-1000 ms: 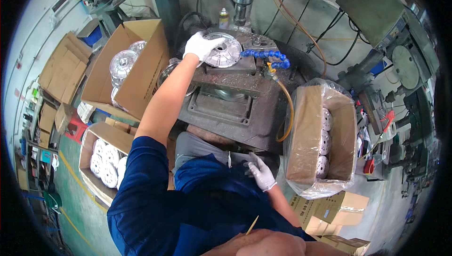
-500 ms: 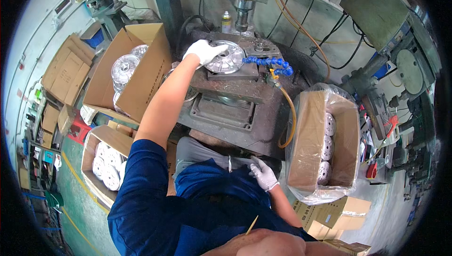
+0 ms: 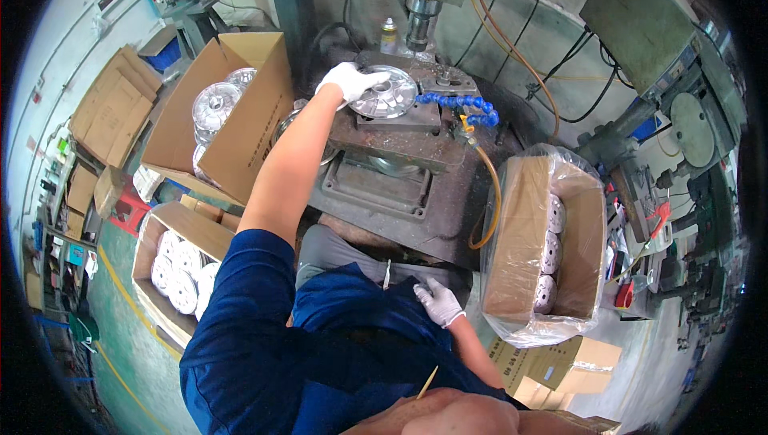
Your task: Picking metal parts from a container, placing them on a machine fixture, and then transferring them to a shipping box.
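Note:
My left hand, in a white glove, grips the left rim of a round silver metal wheel-like disc. Its thumb lies across the top of the disc, while the fingers under the rim are hidden. The disc rests on a flat block of the metal fixture, below and in front of the spindle of a press-like machine. A blue segmented coolant hose reaches the disc's right edge. Also gloved, my right hand lies on my right thigh, fingers apart and holding nothing.
At the left stands a cardboard box with silver discs; a second box of discs sits lower. On the right is a plastic-lined carton with several discs along one side. A spray can stands behind the fixture. An orange hose hangs beside it.
The whole view has shifted slightly. My left hand stays on the disc, which keeps its place on the block. My right hand remains on my thigh.

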Available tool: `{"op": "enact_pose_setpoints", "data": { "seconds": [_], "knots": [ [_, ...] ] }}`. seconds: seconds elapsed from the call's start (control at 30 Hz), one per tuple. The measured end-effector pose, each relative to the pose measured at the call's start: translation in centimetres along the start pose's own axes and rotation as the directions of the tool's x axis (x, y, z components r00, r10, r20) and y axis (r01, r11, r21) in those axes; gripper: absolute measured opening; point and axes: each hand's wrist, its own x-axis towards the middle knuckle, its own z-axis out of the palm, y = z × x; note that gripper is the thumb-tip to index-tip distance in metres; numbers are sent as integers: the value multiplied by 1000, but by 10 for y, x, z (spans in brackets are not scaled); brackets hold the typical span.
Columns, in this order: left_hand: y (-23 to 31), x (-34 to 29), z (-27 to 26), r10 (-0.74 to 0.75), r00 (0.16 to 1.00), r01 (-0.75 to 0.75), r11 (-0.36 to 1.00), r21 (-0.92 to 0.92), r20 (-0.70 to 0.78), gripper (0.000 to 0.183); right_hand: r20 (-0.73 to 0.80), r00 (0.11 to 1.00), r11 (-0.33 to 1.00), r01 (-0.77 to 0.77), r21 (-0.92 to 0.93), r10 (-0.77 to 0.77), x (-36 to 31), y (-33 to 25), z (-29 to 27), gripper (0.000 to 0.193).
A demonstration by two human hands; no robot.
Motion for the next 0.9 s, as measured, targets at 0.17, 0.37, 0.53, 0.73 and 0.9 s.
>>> {"op": "enact_pose_setpoints", "data": {
  "seconds": [0.17,0.37,0.53,0.73,0.9],
  "knots": [
    [7,-12,1,48,998,-50,997,-62,-41,79,15,998,981,57,-185,-55,4,-9,9,50],
    [4,-7,0,46,999,-47,996,-74,-16,72,86,994,989,71,-128,-60,20,-8,4,54],
    [-6,3,5,62,998,-63,995,-81,-20,72,155,984,924,-142,356,91,44,56,31,41],
    [-13,7,8,61,998,-63,995,-72,-30,87,333,910,364,-405,839,246,70,91,21,46],
    [-13,7,8,66,996,-66,998,5,-61,91,405,888,285,-454,844,215,70,99,18,47]
  ]
}}
